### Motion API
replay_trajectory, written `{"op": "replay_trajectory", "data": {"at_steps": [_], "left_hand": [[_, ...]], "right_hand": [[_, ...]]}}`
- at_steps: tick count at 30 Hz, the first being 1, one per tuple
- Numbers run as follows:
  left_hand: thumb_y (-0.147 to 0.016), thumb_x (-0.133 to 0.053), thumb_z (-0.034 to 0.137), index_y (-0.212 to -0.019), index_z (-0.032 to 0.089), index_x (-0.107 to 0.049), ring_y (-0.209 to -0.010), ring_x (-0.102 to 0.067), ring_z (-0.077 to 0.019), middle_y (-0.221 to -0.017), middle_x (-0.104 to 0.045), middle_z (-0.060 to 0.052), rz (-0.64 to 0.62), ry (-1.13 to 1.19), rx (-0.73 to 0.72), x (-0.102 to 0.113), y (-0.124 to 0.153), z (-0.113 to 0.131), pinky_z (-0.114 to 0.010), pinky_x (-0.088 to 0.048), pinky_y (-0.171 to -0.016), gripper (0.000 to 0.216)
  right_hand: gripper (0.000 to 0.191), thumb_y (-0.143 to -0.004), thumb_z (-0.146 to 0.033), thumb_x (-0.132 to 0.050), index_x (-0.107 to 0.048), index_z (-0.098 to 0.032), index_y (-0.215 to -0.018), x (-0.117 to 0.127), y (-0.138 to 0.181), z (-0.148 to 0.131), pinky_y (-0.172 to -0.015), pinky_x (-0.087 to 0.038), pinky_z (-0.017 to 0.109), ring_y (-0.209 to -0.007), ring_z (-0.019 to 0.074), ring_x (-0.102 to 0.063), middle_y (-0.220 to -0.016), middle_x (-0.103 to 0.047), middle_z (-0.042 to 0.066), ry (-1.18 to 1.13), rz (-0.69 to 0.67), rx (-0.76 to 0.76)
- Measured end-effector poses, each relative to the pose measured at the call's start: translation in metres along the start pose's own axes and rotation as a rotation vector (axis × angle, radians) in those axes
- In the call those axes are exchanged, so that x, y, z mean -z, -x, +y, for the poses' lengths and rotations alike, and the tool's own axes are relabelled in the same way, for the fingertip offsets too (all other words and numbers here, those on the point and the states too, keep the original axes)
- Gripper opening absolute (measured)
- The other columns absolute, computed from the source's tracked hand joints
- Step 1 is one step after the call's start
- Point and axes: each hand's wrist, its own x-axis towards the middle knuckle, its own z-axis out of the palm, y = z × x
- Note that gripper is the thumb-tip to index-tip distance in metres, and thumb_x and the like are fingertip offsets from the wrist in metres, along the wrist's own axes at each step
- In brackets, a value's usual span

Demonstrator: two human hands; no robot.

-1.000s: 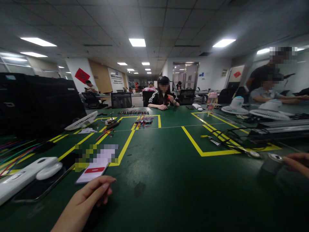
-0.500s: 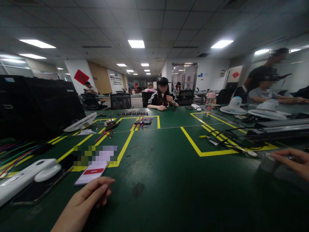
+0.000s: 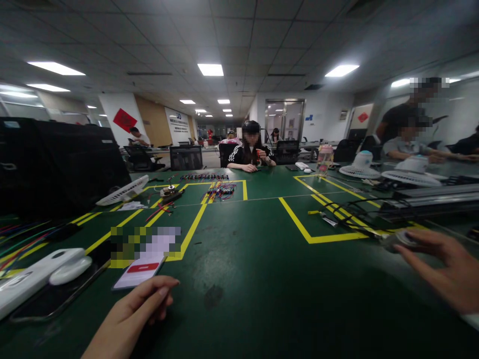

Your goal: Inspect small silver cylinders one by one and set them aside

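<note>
My left hand [image 3: 130,314] rests on the green table [image 3: 262,279] at the lower left, fingers stretched forward and holding nothing. Its fingertips lie just below a phone [image 3: 140,271] with a lit white screen and a red bar. At the right edge, my right hand [image 3: 445,271] hovers low over the table with fingers spread and empty. Its fingertips point left at a small round metal part [image 3: 397,240] lying by the yellow tape line; I cannot tell whether they touch it.
A white device [image 3: 33,276] lies at the far left beside coloured wires. Black cables [image 3: 359,212] and a small tool sit in the yellow-taped box. White fans [image 3: 361,167] stand at back right, a fan grille [image 3: 118,192] at back left. A person [image 3: 251,152] sits opposite; others sit at the right.
My right hand has come further into view from the right edge and opened its fingers toward the small round part. The left hand has barely moved.
</note>
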Motion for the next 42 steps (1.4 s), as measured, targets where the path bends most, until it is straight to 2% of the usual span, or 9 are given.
{"op": "replay_trajectory", "data": {"at_steps": [2, 5, 9, 12, 18, 24, 33, 38, 42], "left_hand": [[-0.076, -0.06, 0.047, -0.09, 0.026, -0.07, -0.059, -0.06, -0.0196, -0.066, -0.069, 0.001, -0.018, -0.006, -0.004, 0.0, -0.001, -0.001, -0.027, -0.048, -0.054, 0.027], [-0.075, -0.061, 0.049, -0.089, 0.028, -0.071, -0.058, -0.06, -0.0199, -0.066, -0.068, 0.001, -0.03, -0.002, -0.022, 0.001, -0.002, -0.003, -0.027, -0.048, -0.053, 0.027], [-0.075, -0.061, 0.05, -0.089, 0.029, -0.071, -0.058, -0.06, -0.02, -0.066, -0.069, 0.001, -0.021, -0.003, -0.014, 0.003, -0.001, -0.005, -0.027, -0.049, -0.054, 0.027], [-0.076, -0.06, 0.05, -0.09, 0.029, -0.071, -0.059, -0.061, -0.0205, -0.066, -0.069, 0.001, -0.028, -0.016, 0.004, 0.003, 0.0, -0.006, -0.028, -0.05, -0.055, 0.027], [-0.077, -0.058, 0.046, -0.088, 0.028, -0.071, -0.06, -0.062, -0.021, -0.066, -0.069, 0.001, -0.004, -0.059, -0.029, -0.003, 0.003, 0.002, -0.029, -0.049, -0.056, 0.025], [-0.083, -0.054, 0.043, -0.1, 0.029, -0.065, -0.075, -0.064, -0.0234, -0.081, -0.071, 0.0, -0.123, -0.165, -0.059, -0.028, 0.007, 0.019, -0.032, -0.05, -0.069, 0.025], [-0.083, -0.058, 0.028, -0.103, 0.026, -0.061, -0.08, -0.06, -0.0205, -0.096, -0.065, -0.004, -0.287, -0.174, -0.442, -0.115, 0.008, 0.081, -0.032, -0.047, -0.07, 0.02], [-0.08, -0.06, 0.017, -0.079, 0.022, -0.067, -0.079, -0.059, -0.0193, -0.081, -0.063, -0.002, -0.311, -0.225, -0.536, -0.129, 0.004, 0.103, -0.03, -0.044, -0.07, 0.008], [-0.077, -0.063, 0.019, -0.091, 0.022, -0.064, -0.079, -0.058, -0.02, -0.087, -0.063, -0.002, -0.285, -0.238, -0.484, -0.128, 0.001, 0.098, -0.031, -0.043, -0.069, 0.014]], "right_hand": [[0.037, -0.079, -0.032, -0.062, -0.049, -0.019, -0.111, -0.01, 0.003, -0.045, -0.091, -0.047, 0.035, -0.104, 0.0199, -0.056, -0.113, -0.055, 0.012, -0.157, -0.017, 0.206], [0.037, -0.081, -0.022, -0.059, -0.043, -0.022, -0.114, -0.031, 0.012, -0.124, -0.093, -0.047, 0.034, -0.11, 0.0173, -0.052, -0.115, -0.052, 0.008, -0.45, -0.119, 0.419], [0.037, -0.08, -0.012, -0.053, -0.04, -0.023, -0.113, -0.049, 0.022, -0.209, -0.092, -0.046, 0.03, -0.109, 0.0143, -0.051, -0.116, -0.05, 0.007, -0.772, -0.355, 0.443], [0.037, -0.077, -0.01, -0.054, -0.043, -0.021, -0.11, -0.052, 0.022, -0.238, -0.092, -0.044, 0.029, -0.106, 0.0139, -0.051, -0.113, -0.05, 0.006, -0.871, -0.458, 0.423], [0.035, -0.075, -0.011, -0.054, -0.045, -0.022, -0.107, -0.05, 0.021, -0.245, -0.083, -0.044, 0.027, -0.095, 0.0128, -0.051, -0.106, -0.052, 0.004, -0.861, -0.636, 0.351], [0.08, -0.065, -0.018, -0.069, -0.021, -0.023, -0.129, -0.059, 0.029, -0.242, -0.087, -0.044, 0.031, -0.096, 0.0138, -0.052, -0.113, -0.05, 0.005, -0.942, -0.586, 0.144], [0.044, -0.069, -0.015, -0.066, -0.044, -0.017, -0.107, -0.061, 0.02, -0.246, -0.081, -0.044, 0.03, -0.09, 0.0138, -0.054, -0.099, -0.057, 0.004, -1.032, -0.732, 0.075], [0.039, -0.072, -0.014, -0.063, -0.045, -0.017, -0.106, -0.06, 0.02, -0.244, -0.081, -0.044, 0.028, -0.089, 0.0127, -0.054, -0.099, -0.057, 0.003, -1.062, -0.74, 0.135], [0.036, -0.073, -0.014, -0.061, -0.046, -0.017, -0.106, -0.05, 0.016, -0.246, -0.083, -0.043, 0.029, -0.091, 0.0138, -0.054, -0.1, -0.057, 0.004, -1.009, -0.794, 0.123]]}}
